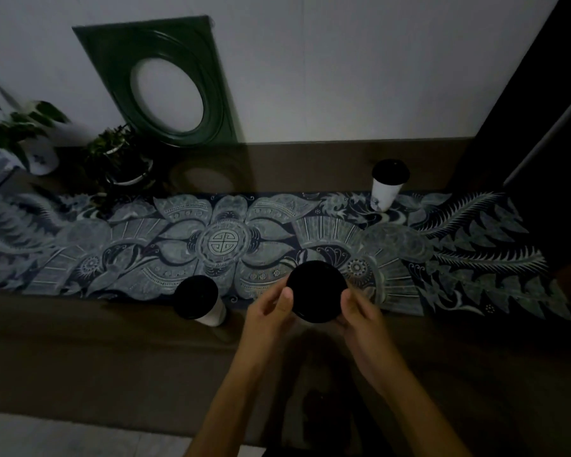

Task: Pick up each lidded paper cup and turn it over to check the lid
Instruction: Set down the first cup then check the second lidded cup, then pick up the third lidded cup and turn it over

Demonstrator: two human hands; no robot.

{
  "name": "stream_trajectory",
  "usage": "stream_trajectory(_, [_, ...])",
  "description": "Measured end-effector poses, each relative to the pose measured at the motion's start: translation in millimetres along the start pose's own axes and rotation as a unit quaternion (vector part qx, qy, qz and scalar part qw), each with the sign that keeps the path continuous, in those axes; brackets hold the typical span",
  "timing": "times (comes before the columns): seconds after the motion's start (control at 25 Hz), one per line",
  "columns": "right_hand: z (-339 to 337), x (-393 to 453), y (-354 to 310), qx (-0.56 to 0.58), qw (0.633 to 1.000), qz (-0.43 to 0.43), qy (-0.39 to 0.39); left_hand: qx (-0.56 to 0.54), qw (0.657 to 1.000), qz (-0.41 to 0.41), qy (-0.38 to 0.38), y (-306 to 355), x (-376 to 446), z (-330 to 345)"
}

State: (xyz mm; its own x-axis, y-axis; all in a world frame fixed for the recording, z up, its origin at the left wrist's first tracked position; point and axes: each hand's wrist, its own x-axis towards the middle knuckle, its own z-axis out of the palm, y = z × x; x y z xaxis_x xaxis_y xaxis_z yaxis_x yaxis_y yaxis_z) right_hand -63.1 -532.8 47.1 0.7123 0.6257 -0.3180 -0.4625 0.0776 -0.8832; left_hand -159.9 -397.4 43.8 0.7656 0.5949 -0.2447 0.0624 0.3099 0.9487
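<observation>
Both hands hold one cup (317,291) just in front of the runner (211,245), its black lid facing up at the camera. The left hand (271,311) and right hand (360,311) curl around its sides, thumbs by the lid rim. A second cup (200,300) stands at the runner's near edge, a third (388,183) at its far edge. Paper walls likely crush easily; grip the body lightly, below the lid, which may pop off.
</observation>
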Motion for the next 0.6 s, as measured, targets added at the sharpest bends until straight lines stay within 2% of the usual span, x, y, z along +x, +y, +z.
stream_trajectory(0.2, [-3.6, 16.1, 38.8, 0.011, 0.995, 0.103, 0.009, -0.028, 0.996, -0.082, 0.023, -34.7, 9.2, -28.4])
stream_trajectory(0.36, [-2.0, 26.6, 62.2, -0.004, 0.991, 0.129, 0.026, -0.083, 0.989, -0.122, 0.023, -56.7, 19.7, -44.7])
stream_trajectory(0.6, [-5.0, 30.9, 78.8, 0.002, 0.989, 0.134, 0.06, -0.093, 0.984, -0.151, 0.025, -70.1, 22.2, -42.9])
